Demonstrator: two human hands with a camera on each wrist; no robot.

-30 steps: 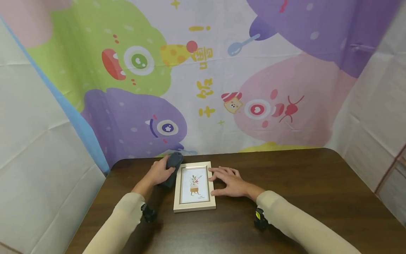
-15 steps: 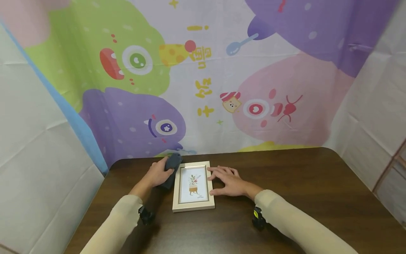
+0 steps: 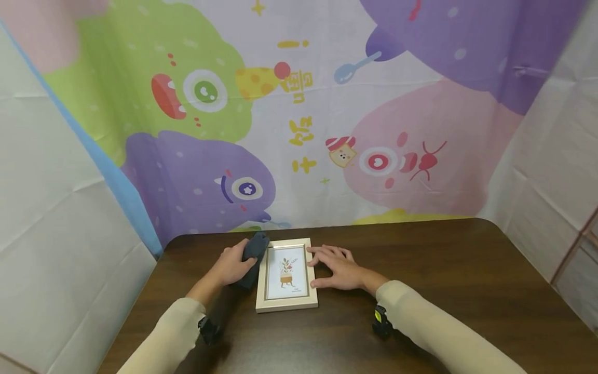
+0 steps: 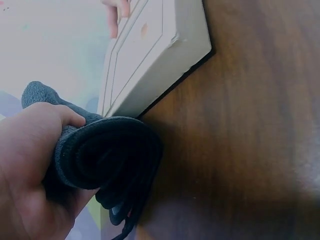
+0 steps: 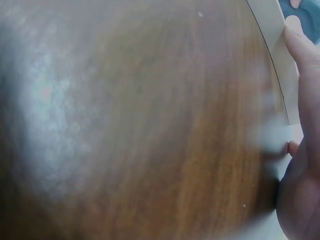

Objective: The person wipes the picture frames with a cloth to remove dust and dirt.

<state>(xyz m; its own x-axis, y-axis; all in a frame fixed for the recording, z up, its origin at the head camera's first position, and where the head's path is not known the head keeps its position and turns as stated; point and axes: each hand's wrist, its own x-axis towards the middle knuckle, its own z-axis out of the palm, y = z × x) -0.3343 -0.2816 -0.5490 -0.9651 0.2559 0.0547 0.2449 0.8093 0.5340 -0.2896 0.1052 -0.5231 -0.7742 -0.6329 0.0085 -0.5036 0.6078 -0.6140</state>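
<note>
A picture frame with a pale border and a potted-plant print lies flat on the dark wooden table. My left hand grips a folded, dark blue-grey cloth along the frame's left edge. The left wrist view shows the rolled layers of the cloth against the frame's side, with my thumb on top. On the other side, my right hand rests with spread fingers and thumb touching the frame's right edge. In the right wrist view its thumb lies against that edge; part of that view is blurred.
The brown table has rounded far corners. Behind it hangs a printed cloth backdrop with cartoon monsters. Pale sheets hang along both sides. Small black devices are strapped to both wrists.
My left hand and the cloth have shifted slightly nearer to me along the frame's left side. The right hand and the frame stay where they were.
</note>
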